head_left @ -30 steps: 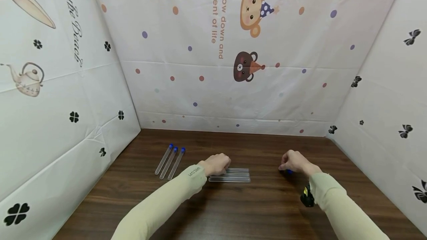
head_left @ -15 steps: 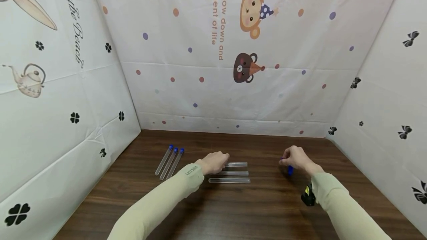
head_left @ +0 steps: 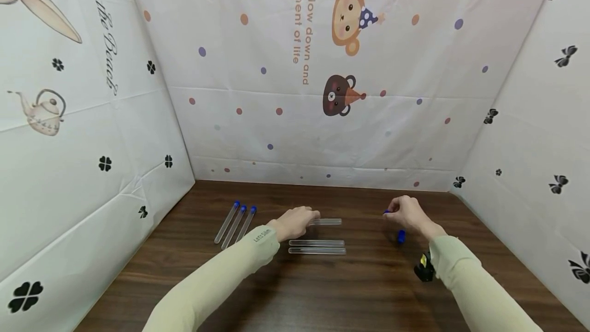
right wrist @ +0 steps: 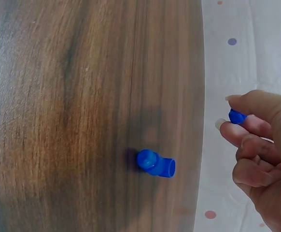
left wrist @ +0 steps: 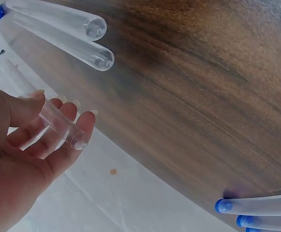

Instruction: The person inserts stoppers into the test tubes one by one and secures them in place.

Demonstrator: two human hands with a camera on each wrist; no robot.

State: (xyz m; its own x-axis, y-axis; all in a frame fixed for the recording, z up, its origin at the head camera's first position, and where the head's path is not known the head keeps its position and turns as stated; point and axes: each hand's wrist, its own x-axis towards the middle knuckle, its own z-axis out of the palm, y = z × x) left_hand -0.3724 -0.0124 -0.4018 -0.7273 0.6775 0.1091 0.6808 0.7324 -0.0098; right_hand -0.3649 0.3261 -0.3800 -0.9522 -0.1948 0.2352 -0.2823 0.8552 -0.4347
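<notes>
— Report the left hand [head_left: 295,223].
— I read it pinching a clear tube [left wrist: 58,121]; two uncapped tubes [head_left: 317,243] lie on its near side, three capped tubes [head_left: 233,228] to its left.
— And the right hand [right wrist: 266,150]?
— I see it pinching a blue cap [right wrist: 236,116]; loose blue caps [right wrist: 152,162] rest on its near side.

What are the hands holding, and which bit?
The left hand holds a clear test tube near its rounded end; the right hand pinches a blue cap by its sides.
</notes>
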